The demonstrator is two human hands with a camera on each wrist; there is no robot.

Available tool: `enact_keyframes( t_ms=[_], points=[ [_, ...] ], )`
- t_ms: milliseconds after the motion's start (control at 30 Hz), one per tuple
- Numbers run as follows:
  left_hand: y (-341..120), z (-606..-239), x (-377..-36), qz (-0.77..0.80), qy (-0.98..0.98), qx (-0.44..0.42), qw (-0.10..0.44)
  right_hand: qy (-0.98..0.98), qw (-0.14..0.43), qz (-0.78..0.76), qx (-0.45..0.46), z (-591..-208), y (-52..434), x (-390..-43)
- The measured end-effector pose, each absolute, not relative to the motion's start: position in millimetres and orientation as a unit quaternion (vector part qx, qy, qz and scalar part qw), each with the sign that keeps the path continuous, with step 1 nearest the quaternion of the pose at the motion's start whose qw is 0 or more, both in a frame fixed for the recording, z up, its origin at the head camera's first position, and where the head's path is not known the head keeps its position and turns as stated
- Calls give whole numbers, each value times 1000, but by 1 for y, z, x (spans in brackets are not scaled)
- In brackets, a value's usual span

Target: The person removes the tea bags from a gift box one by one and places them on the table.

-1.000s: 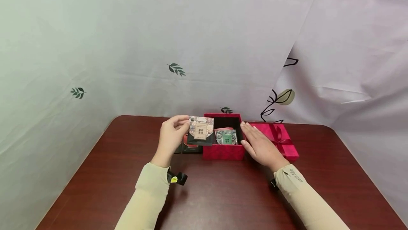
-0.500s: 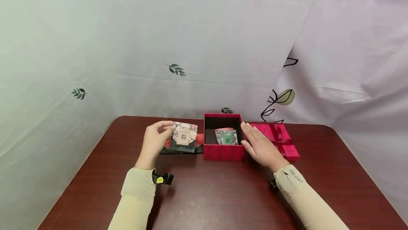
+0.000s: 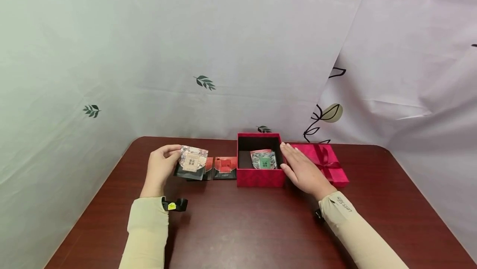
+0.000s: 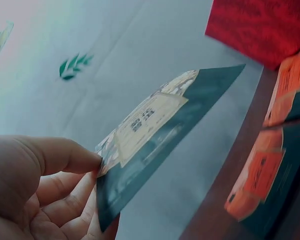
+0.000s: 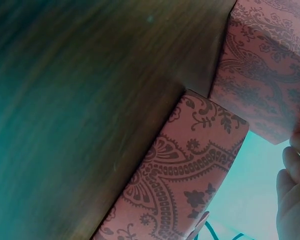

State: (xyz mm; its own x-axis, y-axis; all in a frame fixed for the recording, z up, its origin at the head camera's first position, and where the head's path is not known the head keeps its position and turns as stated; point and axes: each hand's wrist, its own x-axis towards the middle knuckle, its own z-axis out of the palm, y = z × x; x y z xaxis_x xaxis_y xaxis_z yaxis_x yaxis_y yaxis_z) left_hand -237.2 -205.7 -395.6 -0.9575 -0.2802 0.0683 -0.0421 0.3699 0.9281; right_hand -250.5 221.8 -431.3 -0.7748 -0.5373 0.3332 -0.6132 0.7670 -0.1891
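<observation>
Left hand (image 3: 159, 167) is pinching the floral sachet (image 3: 192, 162) by its left edge, thumb on the near face, other fingers curled behind. Sachet's up off the table (image 3: 242, 227), tilted, printed face toward the person: pale flower print on top, cream label in the middle, dark green band at the bottom. Left wrist view shows daylight between it and the packets, so it's hanging clear. From the head camera it overlaps the left red-label packet (image 3: 208, 170), which lies flat; the right red-label packet (image 3: 225, 167) sits between that one and the box, just beside the box's left wall. Red box (image 3: 261, 178) is open, dark inside, with a green-label packet (image 3: 264, 162) leaning in it and a red-edged packet (image 3: 259, 151) poking out behind. Right hand (image 3: 304, 172) is flat, fingers straight and close together, thumb slightly apart, tips at the box's right rim; looks like contact, can't confirm pressure. Red lid (image 3: 338, 175) with a dark red ribbon bow (image 3: 326, 164) lies right of the box, partly behind that hand. Small lettering on the packets is too blurred to read.
</observation>
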Motion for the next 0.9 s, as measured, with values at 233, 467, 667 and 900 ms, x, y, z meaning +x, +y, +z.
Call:
enact_keyframes(
  t_ms=[233, 467, 667, 900],
  points=[
    [-226, -410, -241, -560, -807, 148, 115, -933, 128, 144, 305, -433, 222, -251],
    [-244, -428, -245, -557, -797, 196, 128, -932, 129, 145, 307, -432, 222, -251],
    [-250, -437, -245, -546, -800, 209, 135, -934, 120, 148, 301, -431, 221, -250],
    [-253, -444, -245, -526, -812, 215, 133, -936, 115, 147, 300, -430, 220, -249]
  ],
)
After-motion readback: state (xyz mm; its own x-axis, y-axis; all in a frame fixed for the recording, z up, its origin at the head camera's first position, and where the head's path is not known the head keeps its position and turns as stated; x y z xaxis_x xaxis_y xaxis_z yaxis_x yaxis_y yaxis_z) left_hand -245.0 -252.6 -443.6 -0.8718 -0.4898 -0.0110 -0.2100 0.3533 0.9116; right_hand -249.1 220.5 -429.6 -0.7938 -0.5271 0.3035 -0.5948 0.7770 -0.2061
